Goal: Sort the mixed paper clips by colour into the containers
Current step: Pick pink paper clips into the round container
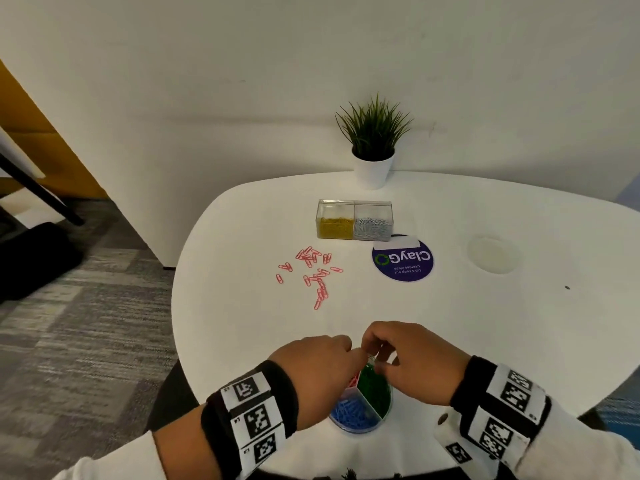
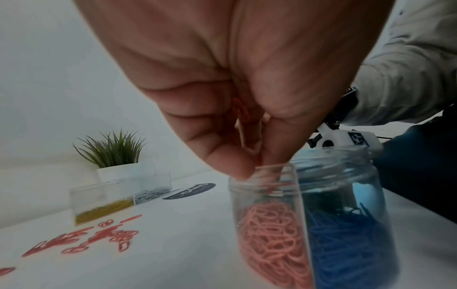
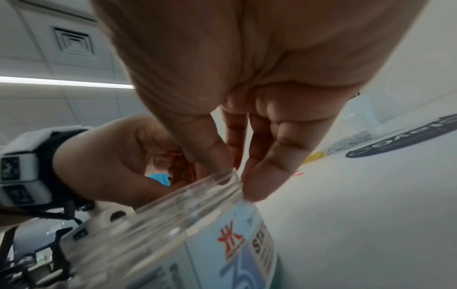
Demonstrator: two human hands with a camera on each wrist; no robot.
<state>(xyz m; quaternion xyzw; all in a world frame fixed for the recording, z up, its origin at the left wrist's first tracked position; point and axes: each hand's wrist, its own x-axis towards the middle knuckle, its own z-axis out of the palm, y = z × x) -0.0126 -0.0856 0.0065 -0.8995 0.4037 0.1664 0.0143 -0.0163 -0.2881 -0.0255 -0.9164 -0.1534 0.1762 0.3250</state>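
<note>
A round clear jar [image 1: 384,401] near the table's front edge has three compartments holding pink, green and blue clips. My left hand [image 1: 356,355] hovers over the pink compartment [image 2: 272,234]. Its bunched fingertips dip into the jar's mouth [image 2: 254,166] and hold pink clips [image 2: 243,111]. My right hand [image 1: 375,362] pinches the jar's rim [image 3: 217,180] between its thumb and fingers. Several loose pink clips [image 1: 313,273] lie scattered on the white table [image 1: 242,323] beyond the hands.
A clear rectangular box [image 1: 354,221] with yellow and silver clips stands at the back. Behind it is a potted plant [image 1: 374,143]. A dark round sticker [image 1: 403,259] and a shallow round recess [image 1: 491,254] lie to the right. The table's edge curves away on the left.
</note>
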